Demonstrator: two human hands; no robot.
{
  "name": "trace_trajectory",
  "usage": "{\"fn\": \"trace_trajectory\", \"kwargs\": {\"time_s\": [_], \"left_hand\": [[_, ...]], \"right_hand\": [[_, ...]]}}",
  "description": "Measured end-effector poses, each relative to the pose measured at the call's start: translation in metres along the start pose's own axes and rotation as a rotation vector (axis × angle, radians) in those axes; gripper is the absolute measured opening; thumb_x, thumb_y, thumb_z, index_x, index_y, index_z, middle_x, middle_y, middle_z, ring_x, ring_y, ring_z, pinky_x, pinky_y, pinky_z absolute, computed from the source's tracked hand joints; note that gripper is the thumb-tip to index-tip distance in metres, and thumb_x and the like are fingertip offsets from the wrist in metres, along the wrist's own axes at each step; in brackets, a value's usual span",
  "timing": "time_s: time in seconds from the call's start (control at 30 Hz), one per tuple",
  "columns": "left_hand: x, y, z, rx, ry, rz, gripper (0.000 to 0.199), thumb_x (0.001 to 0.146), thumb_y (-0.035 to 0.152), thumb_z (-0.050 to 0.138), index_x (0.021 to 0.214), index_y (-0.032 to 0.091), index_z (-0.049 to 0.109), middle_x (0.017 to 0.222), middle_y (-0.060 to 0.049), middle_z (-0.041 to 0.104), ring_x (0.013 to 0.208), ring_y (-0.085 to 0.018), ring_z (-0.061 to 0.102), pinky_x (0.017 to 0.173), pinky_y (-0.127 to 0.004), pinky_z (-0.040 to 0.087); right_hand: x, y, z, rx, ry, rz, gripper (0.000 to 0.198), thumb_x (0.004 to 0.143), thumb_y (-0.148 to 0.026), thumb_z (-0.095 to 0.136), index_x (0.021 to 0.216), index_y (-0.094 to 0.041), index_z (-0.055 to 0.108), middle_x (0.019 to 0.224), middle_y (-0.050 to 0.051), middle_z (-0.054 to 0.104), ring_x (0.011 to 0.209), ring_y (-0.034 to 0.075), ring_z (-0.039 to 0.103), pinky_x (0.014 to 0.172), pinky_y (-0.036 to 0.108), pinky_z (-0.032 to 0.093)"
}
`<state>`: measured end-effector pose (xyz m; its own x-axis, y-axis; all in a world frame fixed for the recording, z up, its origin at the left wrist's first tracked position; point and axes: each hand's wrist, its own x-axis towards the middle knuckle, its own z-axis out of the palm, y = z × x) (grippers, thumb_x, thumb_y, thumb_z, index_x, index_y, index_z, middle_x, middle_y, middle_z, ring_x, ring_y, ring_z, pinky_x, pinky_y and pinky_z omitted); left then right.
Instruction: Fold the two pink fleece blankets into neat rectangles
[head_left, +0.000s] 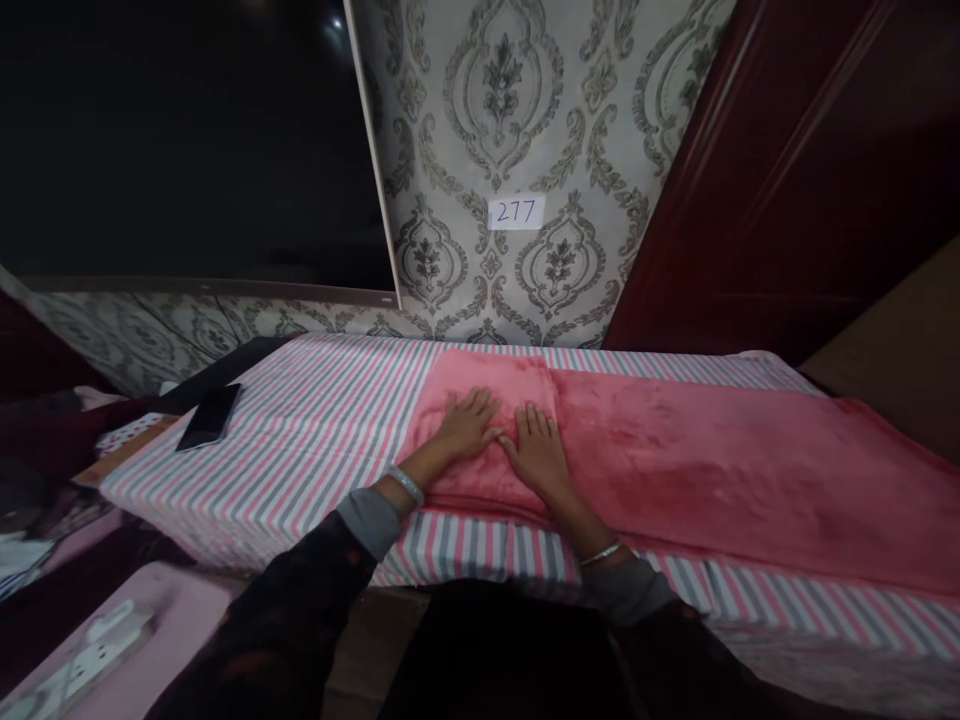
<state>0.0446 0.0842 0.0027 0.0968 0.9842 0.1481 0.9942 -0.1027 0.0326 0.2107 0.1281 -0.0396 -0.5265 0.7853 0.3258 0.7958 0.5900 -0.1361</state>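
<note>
On striped cloth (322,400) lies a part-folded pink blanket (697,460); both hands (469,427) (540,457) rest on it, spread flat.

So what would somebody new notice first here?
Probably the pink plush blanket across the striped tablecloth, with the left hand and right hand flat on its folded end. Next, perhaps, the big dark television at upper left and the paper label reading 277 on the wallpaper.

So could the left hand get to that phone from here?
Probably yes, with a stretch sideways: the left hand lies flat on the pink plush cloth, and towards the phone I see only flat cloth and the striped cover, nothing standing in between.
</note>
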Motion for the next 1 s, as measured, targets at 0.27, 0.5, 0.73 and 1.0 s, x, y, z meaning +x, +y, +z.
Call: {"fn": "trace_trajectory", "kwargs": {"time_s": [0.27, 0.5, 0.73, 1.0], "left_hand": [[-0.004, -0.009, 0.021, 0.083, 0.067, -0.014, 0.061, 0.102, 0.053, 0.035, 0.156, 0.025, 0.036, 0.163, -0.014, 0.036, 0.151, -0.032, 0.032, 0.120, -0.065, 0.023], [-0.006, -0.030, 0.010, 0.085, -0.029, -0.120, 0.062, 0.102, 0.055, 0.031, 0.156, 0.025, 0.038, 0.164, -0.013, 0.034, 0.153, -0.029, 0.028, 0.123, -0.061, 0.016], [-0.027, -0.090, -0.018, 0.051, -0.204, -0.339, 0.063, 0.102, 0.053, 0.028, 0.159, 0.025, 0.029, 0.168, -0.009, 0.022, 0.156, -0.030, 0.018, 0.123, -0.062, 0.015], [0.029, -0.067, -0.034, -0.185, -0.159, -0.016, 0.062, 0.103, 0.053, 0.016, 0.160, 0.029, 0.028, 0.167, -0.004, 0.026, 0.156, -0.023, 0.018, 0.125, -0.049, 0.017]], "right_hand": [[-0.002, -0.004, -0.003, -0.040, -0.004, 0.007, 0.064, 0.104, -0.047, 0.037, 0.150, -0.004, 0.045, 0.159, 0.022, 0.034, 0.148, 0.032, 0.032, 0.121, 0.049, 0.020], [-0.002, -0.004, -0.007, -0.044, -0.059, 0.017, 0.064, 0.104, -0.047, 0.039, 0.152, -0.004, 0.043, 0.161, 0.022, 0.032, 0.149, 0.032, 0.030, 0.122, 0.048, 0.020], [0.004, -0.003, -0.022, 0.005, -0.166, 0.026, 0.065, 0.104, -0.045, 0.039, 0.154, -0.004, 0.039, 0.162, 0.021, 0.030, 0.151, 0.031, 0.028, 0.122, 0.046, 0.023], [0.020, 0.006, -0.041, 0.040, -0.168, -0.332, 0.056, 0.104, -0.049, 0.040, 0.157, -0.032, 0.037, 0.166, 0.005, 0.025, 0.153, 0.033, 0.017, 0.120, 0.062, 0.020]]}}
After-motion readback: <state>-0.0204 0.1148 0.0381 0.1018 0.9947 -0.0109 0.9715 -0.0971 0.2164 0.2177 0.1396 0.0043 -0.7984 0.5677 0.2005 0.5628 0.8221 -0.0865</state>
